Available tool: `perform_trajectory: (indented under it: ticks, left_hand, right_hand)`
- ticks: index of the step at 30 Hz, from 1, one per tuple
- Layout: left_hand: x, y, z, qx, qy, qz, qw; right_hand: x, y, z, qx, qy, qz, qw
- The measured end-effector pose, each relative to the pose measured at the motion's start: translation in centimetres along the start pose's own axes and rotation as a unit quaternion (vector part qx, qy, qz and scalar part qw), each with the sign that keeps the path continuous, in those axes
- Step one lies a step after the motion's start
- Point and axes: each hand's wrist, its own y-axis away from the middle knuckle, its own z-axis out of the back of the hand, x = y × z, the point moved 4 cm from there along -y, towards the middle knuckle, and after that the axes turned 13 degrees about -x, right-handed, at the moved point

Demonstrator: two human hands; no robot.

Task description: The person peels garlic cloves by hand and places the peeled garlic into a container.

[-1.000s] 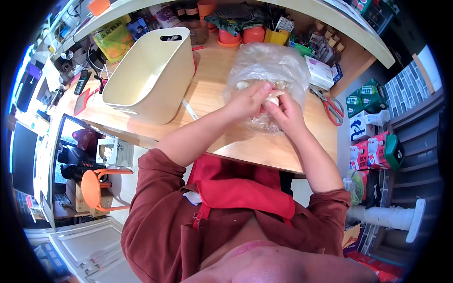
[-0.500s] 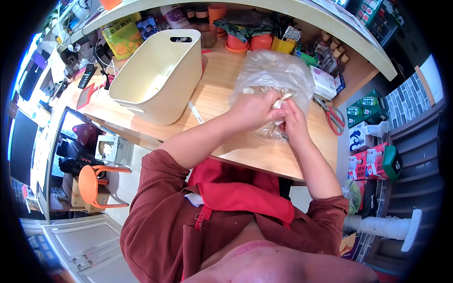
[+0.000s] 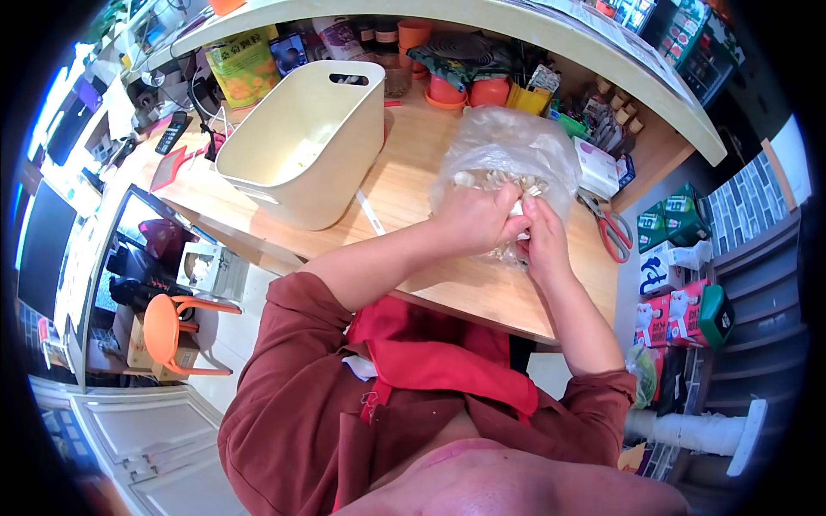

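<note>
Over the front of a clear plastic bag (image 3: 508,142), my two hands meet with their fingertips pressed together. Between them a bit of a whitish garlic bulb (image 3: 517,209) shows; the fingers cover most of it. My left hand (image 3: 476,220) is closed on it from the left, thumb and forefinger foremost. From the right, my right hand (image 3: 545,236) pinches the same bulb. More garlic (image 3: 490,179) lies in the bag's mouth just behind the hands. A cream plastic bin (image 3: 297,196) stands to the left, with a few pale pieces on its bottom.
Red-handled scissors (image 3: 614,236) lie right of the bag. A white strip (image 3: 370,212) lies on the wooden table (image 3: 465,292) beside the bin. Orange pots (image 3: 490,91) and a yellow pouch (image 3: 243,69) line the back under a shelf (image 3: 482,15). An orange stool (image 3: 161,331) stands at left.
The view has shifted slightly, so the table things sit lower and further right. My hands stay together at the bag, and the garlic bulb is more covered by my fingers now.
</note>
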Motion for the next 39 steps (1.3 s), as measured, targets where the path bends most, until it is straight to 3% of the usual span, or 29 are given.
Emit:
perform_trajectory:
  ticks: [2, 11, 17, 20, 23, 26, 33, 37, 39]
  left_hand:
    - [-0.4, -0.1, 0.3, -0.041, 0.017, -0.019, 0.999]
    - [-1.5, -0.3, 1.2, -0.050, -0.003, -0.036, 0.998]
    - [0.0, -0.2, 0.4, -0.014, 0.108, 0.048, 0.993]
    - [0.3, -0.8, 0.4, -0.020, 0.168, 0.030, 0.985]
    - [1.4, -0.5, -0.4, 0.014, 0.243, 0.139, 0.960]
    - [2.0, -0.4, -0.5, 0.024, 0.294, 0.190, 0.936]
    - [2.0, -0.3, -1.2, 0.033, 0.487, 0.298, 0.820]
    - [2.3, -0.4, -1.2, -0.014, 0.438, 0.254, 0.862]
    - [2.6, -0.4, -1.2, -0.017, 0.414, 0.246, 0.876]
  right_hand:
    - [-0.1, 0.1, 0.0, -0.015, -0.001, 0.001, 1.000]
    - [-0.6, 0.0, 0.1, -0.027, -0.005, 0.009, 1.000]
    - [0.0, -0.1, 0.0, -0.005, -0.043, 0.047, 0.998]
    - [0.1, -1.1, 0.5, 0.017, -0.047, 0.095, 0.994]
    - [0.1, -1.7, 0.8, 0.009, -0.026, 0.150, 0.988]
    - [0.5, -1.7, 0.8, 0.010, -0.006, 0.178, 0.984]
    - [-0.2, -2.2, 1.0, 0.020, 0.044, 0.228, 0.972]
    - [0.1, -2.2, 1.0, 0.032, 0.044, 0.201, 0.978]
    - [0.3, -2.6, 1.2, 0.006, 0.068, 0.265, 0.962]
